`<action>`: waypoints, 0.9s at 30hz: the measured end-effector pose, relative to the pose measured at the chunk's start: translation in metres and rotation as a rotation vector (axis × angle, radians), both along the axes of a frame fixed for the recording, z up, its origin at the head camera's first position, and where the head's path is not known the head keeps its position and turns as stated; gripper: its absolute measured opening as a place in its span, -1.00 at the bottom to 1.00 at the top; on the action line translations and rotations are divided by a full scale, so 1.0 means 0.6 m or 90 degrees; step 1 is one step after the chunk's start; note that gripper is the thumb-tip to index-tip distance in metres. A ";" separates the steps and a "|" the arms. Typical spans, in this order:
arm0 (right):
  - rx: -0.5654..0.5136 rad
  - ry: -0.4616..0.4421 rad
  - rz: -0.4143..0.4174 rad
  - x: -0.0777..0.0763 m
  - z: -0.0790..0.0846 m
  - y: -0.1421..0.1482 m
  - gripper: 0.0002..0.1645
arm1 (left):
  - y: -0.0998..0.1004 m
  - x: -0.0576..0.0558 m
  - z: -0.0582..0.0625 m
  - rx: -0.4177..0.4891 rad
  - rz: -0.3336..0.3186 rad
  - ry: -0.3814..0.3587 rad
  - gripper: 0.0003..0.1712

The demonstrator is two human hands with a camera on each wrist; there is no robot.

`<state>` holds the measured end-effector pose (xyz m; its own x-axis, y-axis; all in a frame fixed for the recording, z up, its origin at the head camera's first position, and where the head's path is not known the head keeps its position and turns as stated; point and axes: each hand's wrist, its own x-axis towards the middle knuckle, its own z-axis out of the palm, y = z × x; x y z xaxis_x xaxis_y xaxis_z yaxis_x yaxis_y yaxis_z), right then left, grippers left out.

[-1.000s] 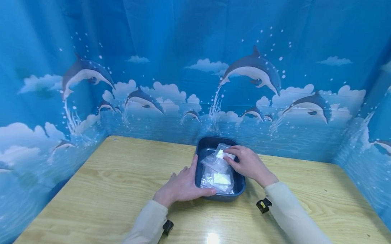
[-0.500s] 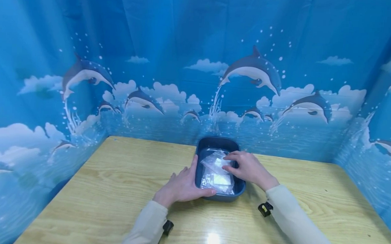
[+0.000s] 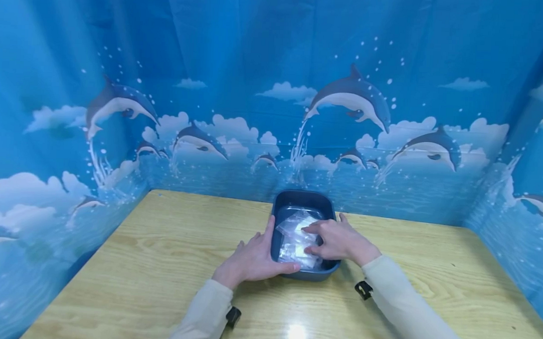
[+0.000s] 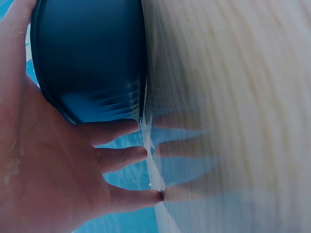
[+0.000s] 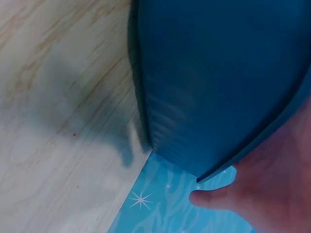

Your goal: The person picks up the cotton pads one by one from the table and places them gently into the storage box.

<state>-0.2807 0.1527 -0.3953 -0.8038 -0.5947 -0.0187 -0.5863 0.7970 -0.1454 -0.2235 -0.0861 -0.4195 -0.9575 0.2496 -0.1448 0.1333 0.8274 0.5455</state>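
A dark blue plastic bin (image 3: 310, 275) stands on the wooden table, with several clear plastic bags (image 3: 291, 241) bearing white labels lying inside. My left hand (image 3: 252, 256) steadies the bin from its near left corner, thumb along the front rim. In the left wrist view, the other fingers (image 4: 121, 155) stretch out straight beside the bin's wall. Over the bin's right rim reaches my right hand (image 3: 338, 240), index finger and thumb spread apart upon the bags. Its little finger (image 5: 211, 199) sticks out past the bin's outer wall in the right wrist view; the wall hides the other fingertips there.
Blue curtains printed with dolphins (image 3: 350, 100) hang behind the wooden table (image 3: 183, 246) and along both sides. The bin stands close to the table's back edge. Each sleeve has a small black device (image 3: 233, 316) near the wrist.
My right hand has lowered a pinched bag onto the others, let it go and moved toward the bin's near end, fingers spreading over the bags. My left hand has stayed in place.
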 end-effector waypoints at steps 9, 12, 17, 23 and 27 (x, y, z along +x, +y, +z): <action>-0.054 -0.002 0.018 -0.007 -0.002 0.003 -0.62 | 0.002 0.001 0.001 -0.008 -0.003 0.000 0.54; -0.047 0.001 0.026 -0.004 -0.002 0.004 -0.58 | 0.003 0.002 0.000 -0.007 -0.005 -0.002 0.55; -0.050 0.013 0.049 -0.002 -0.002 0.006 -0.53 | 0.006 0.003 -0.001 -0.007 -0.006 -0.001 0.55; -0.069 0.061 0.057 -0.002 -0.002 0.012 -0.53 | 0.004 0.002 0.000 -0.010 -0.010 0.005 0.54; -0.087 0.104 0.046 0.003 0.004 0.024 -0.54 | 0.000 0.000 0.002 0.000 -0.014 0.007 0.51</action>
